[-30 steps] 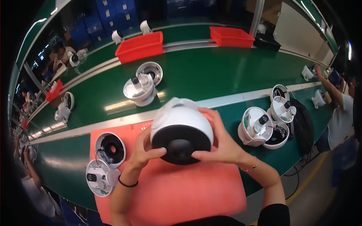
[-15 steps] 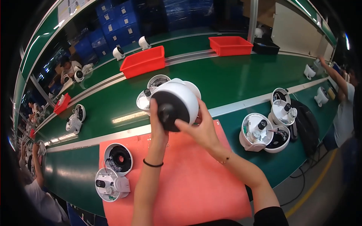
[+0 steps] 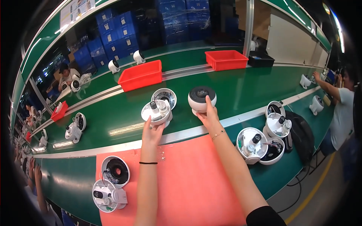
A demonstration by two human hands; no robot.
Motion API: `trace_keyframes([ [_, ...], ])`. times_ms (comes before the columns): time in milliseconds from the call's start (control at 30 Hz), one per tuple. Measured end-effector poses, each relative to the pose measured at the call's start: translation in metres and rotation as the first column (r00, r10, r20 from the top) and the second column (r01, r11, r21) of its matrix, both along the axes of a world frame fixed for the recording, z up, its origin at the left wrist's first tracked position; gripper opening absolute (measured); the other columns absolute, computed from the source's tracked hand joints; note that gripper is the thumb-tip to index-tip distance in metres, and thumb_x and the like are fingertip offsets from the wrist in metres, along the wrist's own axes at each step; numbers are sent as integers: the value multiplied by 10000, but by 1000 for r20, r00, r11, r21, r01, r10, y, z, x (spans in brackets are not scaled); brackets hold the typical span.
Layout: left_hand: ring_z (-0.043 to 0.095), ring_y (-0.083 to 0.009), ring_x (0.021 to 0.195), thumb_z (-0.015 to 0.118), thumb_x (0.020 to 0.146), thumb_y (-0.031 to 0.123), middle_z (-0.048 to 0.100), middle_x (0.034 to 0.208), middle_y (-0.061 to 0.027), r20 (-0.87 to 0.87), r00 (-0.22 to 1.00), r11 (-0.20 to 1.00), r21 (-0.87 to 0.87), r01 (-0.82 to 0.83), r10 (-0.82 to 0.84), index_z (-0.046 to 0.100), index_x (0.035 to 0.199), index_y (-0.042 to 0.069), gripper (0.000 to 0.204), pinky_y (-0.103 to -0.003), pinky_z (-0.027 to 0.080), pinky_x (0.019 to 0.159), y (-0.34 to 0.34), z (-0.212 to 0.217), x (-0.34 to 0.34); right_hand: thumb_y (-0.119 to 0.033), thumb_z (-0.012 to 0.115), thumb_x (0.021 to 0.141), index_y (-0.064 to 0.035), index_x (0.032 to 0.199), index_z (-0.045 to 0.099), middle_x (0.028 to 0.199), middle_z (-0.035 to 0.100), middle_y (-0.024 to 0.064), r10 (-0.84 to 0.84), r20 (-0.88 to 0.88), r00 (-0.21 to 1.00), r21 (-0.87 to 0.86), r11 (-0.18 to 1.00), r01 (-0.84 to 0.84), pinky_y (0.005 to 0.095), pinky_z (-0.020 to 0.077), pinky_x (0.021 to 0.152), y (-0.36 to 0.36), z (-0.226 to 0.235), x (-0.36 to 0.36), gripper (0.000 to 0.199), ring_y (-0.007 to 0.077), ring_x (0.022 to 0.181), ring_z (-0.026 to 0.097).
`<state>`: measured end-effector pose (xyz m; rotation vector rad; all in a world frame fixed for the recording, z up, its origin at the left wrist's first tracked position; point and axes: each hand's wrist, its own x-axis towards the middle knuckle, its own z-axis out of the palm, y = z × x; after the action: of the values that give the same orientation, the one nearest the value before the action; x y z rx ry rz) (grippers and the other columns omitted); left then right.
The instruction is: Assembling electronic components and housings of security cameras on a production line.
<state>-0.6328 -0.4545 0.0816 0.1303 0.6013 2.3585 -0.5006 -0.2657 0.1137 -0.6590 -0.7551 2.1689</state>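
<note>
My right hand (image 3: pixel 209 115) grips a closed white dome camera (image 3: pixel 199 106) with a black face, face up, over the far green surface. Its index finger lies on the black face. To its left, my left hand (image 3: pixel 152 132) has its fingers around the lower edge of an opened camera (image 3: pixel 155 116), whose lens and white inner parts show. The detached shell (image 3: pixel 166 97) of that camera sits just behind it. Another opened camera (image 3: pixel 107 197) lies on the left of the pink mat (image 3: pixel 188 173), beside its black-lined shell (image 3: pixel 116 171).
Several opened cameras (image 3: pixel 252 143) stand right of the mat, beside a black bag (image 3: pixel 300 132). Red bins (image 3: pixel 140 75) and a black tray (image 3: pixel 261 60) line the far rail. Another opened camera (image 3: pixel 73 132) sits farther left. A person (image 3: pixel 341 101) works at the right.
The closed camera, held in both hands over the mat's far edge, has moved away and right in my right hand. My left hand has let go of it and reached the opened camera.
</note>
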Motion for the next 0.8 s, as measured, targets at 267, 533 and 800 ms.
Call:
trace_keyframes([
  [267,611,-351,804,627,760,211,536,970,-273,-252,968,941,-331,-72,-15,399,1131,-4,486,-235,552,620,-30,23,-10,-345,716,708,-79,1287,242,1227,331,107,-11,355,935,355,927,-124,426,417,824,-40,-11,6,794,228,948,474],
  [533,649,-259,699,484,747,501,605,875,-245,-452,876,800,-582,-147,-168,463,1134,-42,667,-246,548,559,-76,89,21,54,715,530,-154,1275,406,1330,191,215,-718,18,696,839,-368,-401,446,356,916,-90,44,77,833,421,1157,268],
  [800,616,-222,838,396,813,406,619,946,-118,-512,827,903,-430,-15,-230,543,1074,1,504,-344,521,677,-81,118,51,79,686,518,-134,874,625,1296,338,146,-703,-224,675,872,-453,-182,441,281,945,-109,68,139,420,359,1172,282],
])
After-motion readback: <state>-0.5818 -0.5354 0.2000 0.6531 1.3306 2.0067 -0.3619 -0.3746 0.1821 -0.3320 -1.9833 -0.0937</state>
